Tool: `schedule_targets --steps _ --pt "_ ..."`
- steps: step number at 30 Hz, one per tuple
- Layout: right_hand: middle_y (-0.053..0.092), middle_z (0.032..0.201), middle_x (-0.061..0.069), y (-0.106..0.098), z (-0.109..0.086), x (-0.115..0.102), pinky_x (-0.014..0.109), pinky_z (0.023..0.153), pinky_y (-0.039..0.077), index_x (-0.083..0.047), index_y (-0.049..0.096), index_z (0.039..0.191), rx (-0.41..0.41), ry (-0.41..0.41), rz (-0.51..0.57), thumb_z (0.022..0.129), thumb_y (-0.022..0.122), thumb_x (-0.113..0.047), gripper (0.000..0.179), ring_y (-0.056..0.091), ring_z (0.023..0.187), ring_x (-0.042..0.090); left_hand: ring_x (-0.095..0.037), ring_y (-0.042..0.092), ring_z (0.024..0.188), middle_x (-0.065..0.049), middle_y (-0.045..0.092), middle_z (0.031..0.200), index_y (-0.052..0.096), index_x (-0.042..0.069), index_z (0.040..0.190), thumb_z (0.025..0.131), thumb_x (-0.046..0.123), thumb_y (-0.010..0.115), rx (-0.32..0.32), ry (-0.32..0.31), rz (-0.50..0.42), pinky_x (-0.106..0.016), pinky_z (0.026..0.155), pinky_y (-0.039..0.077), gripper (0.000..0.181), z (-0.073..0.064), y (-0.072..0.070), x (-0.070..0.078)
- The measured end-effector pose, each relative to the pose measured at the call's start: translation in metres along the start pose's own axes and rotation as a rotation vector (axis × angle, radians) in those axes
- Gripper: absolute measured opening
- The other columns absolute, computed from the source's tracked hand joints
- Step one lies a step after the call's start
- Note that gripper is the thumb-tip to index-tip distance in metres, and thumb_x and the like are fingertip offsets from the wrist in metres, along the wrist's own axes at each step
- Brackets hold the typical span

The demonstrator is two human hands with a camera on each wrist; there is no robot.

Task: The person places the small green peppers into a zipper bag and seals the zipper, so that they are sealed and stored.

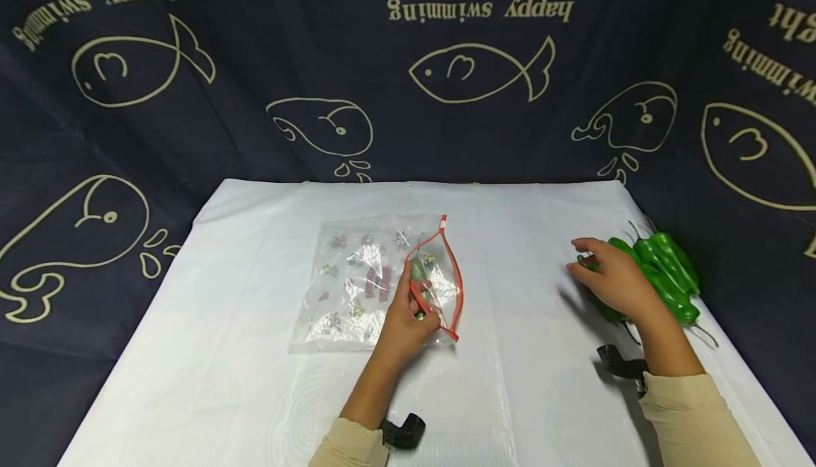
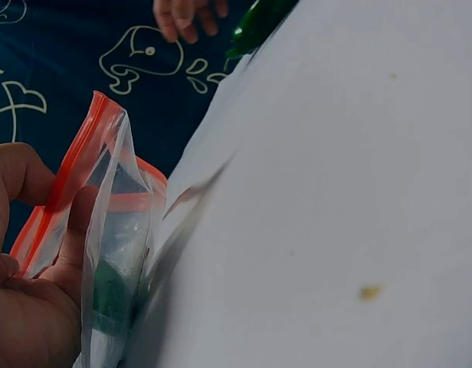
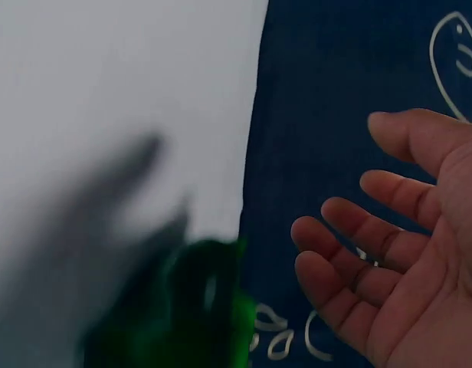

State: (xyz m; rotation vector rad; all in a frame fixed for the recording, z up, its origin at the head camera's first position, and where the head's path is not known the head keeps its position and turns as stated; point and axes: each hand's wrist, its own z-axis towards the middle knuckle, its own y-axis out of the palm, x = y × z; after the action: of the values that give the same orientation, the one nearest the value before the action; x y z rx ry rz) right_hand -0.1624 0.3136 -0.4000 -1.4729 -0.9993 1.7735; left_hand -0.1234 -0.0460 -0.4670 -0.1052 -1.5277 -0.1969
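Observation:
A clear zip bag (image 1: 347,290) with a red zip edge and small printed figures lies on the white table, its mouth spread toward the right. My left hand (image 1: 408,322) grips the near side of the mouth, with fingers inside and thumb outside. Something green, like a pepper (image 2: 109,295), shows through the plastic inside. My right hand (image 1: 612,279) hovers over the left side of a group of long green peppers (image 1: 666,261). In the right wrist view its fingers (image 3: 351,238) are spread and loosely bent, holding nothing. It partly hides one pepper (image 1: 605,307) in the head view.
The white table (image 1: 242,382) ends in front of a dark blue cloth (image 1: 395,141) printed with fish and whales. The peppers lie by the table's right edge. A clear sheet (image 1: 446,417) covers part of the near table.

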Motion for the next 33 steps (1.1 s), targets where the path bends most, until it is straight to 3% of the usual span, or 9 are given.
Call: schedule_targets --steps 4,11,17,24,30,33 --pt "0.052 0.131 0.032 -0.007 -0.009 0.016 0.06 0.081 0.048 0.008 0.047 0.139 -0.029 0.04 -0.066 0.097 0.063 -0.025 0.056 0.056 0.108 0.047 -0.025 0.061 0.097 -0.019 0.047 0.142 0.006 0.023 0.161 0.08 -0.008 0.061 0.009 0.004 0.016 -0.021 0.065 0.051 0.103 0.0 0.0 -0.005" --pt "0.049 0.132 0.036 -0.011 -0.015 0.031 0.059 0.077 0.05 0.01 0.047 0.137 -0.091 0.073 -0.105 0.096 0.065 -0.029 0.059 0.057 0.105 0.05 -0.021 0.061 0.097 -0.02 0.046 0.142 0.006 0.021 0.161 0.079 -0.008 0.06 0.002 0.025 0.011 -0.021 0.067 0.052 0.103 -0.001 0.001 -0.007" --pt "0.049 0.132 0.037 -0.007 -0.015 0.036 0.06 0.079 0.049 0.009 0.048 0.137 -0.111 0.051 -0.131 0.093 0.068 -0.024 0.059 0.058 0.103 0.05 -0.028 0.061 0.098 -0.025 0.043 0.143 0.002 0.013 0.161 0.079 -0.01 0.059 -0.003 0.011 0.005 -0.02 0.065 0.05 0.102 0.002 0.0 -0.008" --pt "0.045 0.135 0.039 -0.004 -0.013 0.037 0.065 0.087 0.045 0.011 0.045 0.139 -0.132 0.035 -0.163 0.092 0.068 -0.022 0.061 0.056 0.107 0.053 -0.024 0.062 0.1 -0.018 0.047 0.144 0.007 0.023 0.161 0.081 -0.006 0.063 0.015 0.0 0.023 -0.021 0.067 0.052 0.103 0.001 0.0 -0.009" --pt "0.045 0.136 0.039 -0.003 -0.012 0.035 0.068 0.091 0.04 0.01 0.045 0.139 -0.139 0.044 -0.179 0.093 0.067 -0.02 0.059 0.049 0.114 0.057 -0.018 0.063 0.09 -0.015 0.049 0.143 0.007 0.024 0.161 0.08 -0.004 0.065 0.017 0.016 0.045 -0.022 0.062 0.051 0.103 0.0 -0.001 -0.008" --pt "0.046 0.135 0.039 -0.001 -0.011 0.035 0.069 0.092 0.038 0.01 0.046 0.138 -0.135 0.041 -0.196 0.092 0.068 -0.02 0.059 0.046 0.117 0.058 -0.017 0.063 0.093 -0.016 0.047 0.144 0.007 0.024 0.161 0.081 -0.004 0.064 0.011 0.012 0.031 -0.022 0.063 0.052 0.103 0.001 -0.001 -0.008"
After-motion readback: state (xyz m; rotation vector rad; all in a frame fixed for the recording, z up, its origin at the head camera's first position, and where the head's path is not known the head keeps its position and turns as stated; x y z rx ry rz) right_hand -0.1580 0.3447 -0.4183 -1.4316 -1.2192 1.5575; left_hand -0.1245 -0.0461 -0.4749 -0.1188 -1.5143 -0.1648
